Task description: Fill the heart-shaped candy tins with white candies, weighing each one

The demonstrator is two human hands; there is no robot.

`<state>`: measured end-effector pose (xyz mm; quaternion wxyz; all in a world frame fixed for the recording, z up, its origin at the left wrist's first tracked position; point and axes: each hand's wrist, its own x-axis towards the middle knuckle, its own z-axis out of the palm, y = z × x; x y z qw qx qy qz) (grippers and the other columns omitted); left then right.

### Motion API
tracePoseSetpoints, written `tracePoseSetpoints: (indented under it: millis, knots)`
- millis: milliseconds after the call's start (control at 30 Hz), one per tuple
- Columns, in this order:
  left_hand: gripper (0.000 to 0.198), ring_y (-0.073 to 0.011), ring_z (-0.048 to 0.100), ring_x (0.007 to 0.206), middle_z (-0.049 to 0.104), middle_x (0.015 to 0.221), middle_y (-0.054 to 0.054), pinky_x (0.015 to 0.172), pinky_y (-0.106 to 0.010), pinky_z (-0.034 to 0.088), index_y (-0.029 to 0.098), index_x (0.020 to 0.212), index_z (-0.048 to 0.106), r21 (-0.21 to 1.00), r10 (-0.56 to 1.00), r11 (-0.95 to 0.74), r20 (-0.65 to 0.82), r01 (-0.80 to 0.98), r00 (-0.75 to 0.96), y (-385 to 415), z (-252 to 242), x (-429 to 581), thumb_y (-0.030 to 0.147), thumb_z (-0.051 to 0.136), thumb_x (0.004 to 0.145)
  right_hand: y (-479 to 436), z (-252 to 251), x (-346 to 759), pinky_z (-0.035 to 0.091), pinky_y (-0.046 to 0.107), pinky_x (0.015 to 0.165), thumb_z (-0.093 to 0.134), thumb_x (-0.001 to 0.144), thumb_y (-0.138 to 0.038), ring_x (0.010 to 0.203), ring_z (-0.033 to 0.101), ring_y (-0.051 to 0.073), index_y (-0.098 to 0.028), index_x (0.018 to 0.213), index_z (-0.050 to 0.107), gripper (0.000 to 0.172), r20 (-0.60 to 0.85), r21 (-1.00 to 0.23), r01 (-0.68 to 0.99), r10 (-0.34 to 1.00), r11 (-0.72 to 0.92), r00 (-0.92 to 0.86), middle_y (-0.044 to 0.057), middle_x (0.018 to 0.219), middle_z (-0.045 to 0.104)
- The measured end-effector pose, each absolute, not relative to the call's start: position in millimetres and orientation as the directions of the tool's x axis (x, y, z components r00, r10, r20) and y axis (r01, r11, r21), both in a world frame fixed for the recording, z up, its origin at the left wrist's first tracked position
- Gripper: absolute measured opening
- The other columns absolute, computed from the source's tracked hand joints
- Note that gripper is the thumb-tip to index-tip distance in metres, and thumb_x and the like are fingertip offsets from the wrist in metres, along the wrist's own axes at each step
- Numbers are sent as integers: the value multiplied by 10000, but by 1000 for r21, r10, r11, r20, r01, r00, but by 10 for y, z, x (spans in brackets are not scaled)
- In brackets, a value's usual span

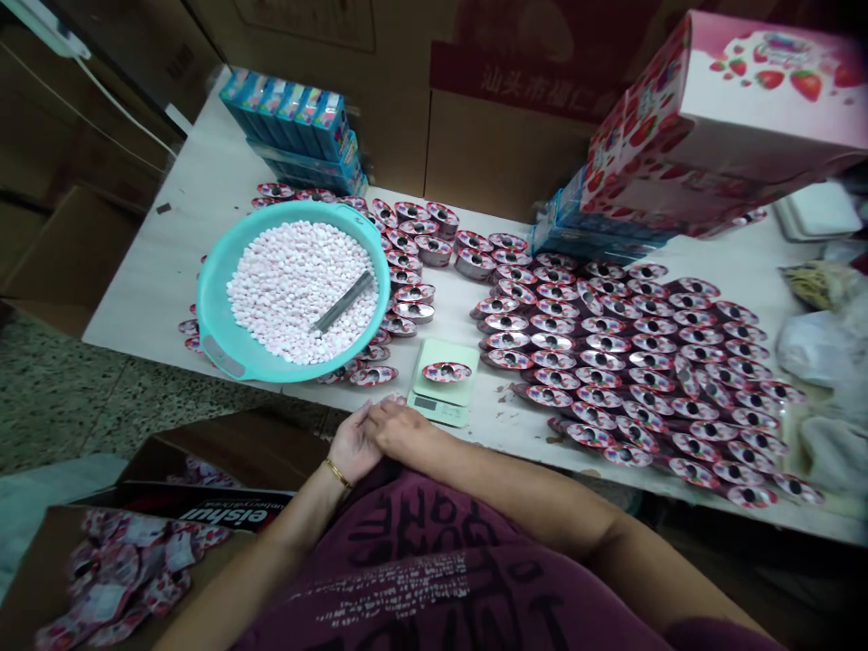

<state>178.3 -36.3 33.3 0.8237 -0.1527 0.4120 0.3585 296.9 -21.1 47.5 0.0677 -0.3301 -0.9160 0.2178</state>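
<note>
My left hand (pixel 353 443) and my right hand (pixel 401 425) rest together at the table's near edge, fingers touching, holding nothing that I can make out. Just beyond them stands a small pale green scale (pixel 444 393) with one open foil cup (pixel 446 372) on its pan. To the left sits a teal basin (pixel 215 298) full of small pink-white candies (pixel 291 285), with a grey scoop (pixel 344 301) lying in them. Several foil cups (pixel 644 362) cover the table to the right.
Blue boxes (pixel 298 127) are stacked at the back left and a pink strawberry-print carton (pixel 732 127) at the back right. Plastic bags (pixel 824 362) lie at the far right. An open cardboard box of wrappers (pixel 122 570) stands on the floor, lower left.
</note>
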Motion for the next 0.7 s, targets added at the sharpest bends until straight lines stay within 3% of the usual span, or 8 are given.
tracePoseSetpoints:
  millis: [167,300,433,533,700]
  knots:
    - [222,-99,589,685,627,730,-52,702,-222,464,100,817,583,65,517,663,-760,-746,394,-179,345,1958,186,379,807,-8,468,3247,395,208,700,463,764,-115,779,498,124,-129,864,560,140,-18,-667,545,719,509,-695,48,833,573]
    - [192,-143,595,758,633,774,-88,738,-278,468,92,809,585,124,564,675,-723,-728,400,54,331,2141,185,419,786,172,456,3672,397,191,670,472,747,-135,720,505,100,-151,881,561,161,-12,-771,569,886,287,-463,27,790,562]
    - [206,-212,564,923,622,894,-156,824,-331,439,49,839,586,152,552,705,-731,-693,401,162,302,2211,185,448,767,277,380,3988,393,204,658,473,711,-104,695,504,110,-149,844,573,172,-100,-674,710,927,204,-362,29,770,556]
    - [194,-211,568,917,624,888,-158,834,-324,436,47,831,591,169,549,698,-750,-696,368,128,296,2159,180,476,751,296,316,4060,388,218,701,446,740,-116,781,512,128,-153,888,575,199,-147,-589,776,915,225,-376,51,842,559]
    - [174,-195,584,880,635,852,-133,832,-314,444,63,836,595,177,535,668,-789,-723,301,17,331,2021,155,491,732,274,309,4043,386,221,733,418,793,-155,820,514,130,-163,926,569,201,-145,-596,770,912,228,-383,52,886,563]
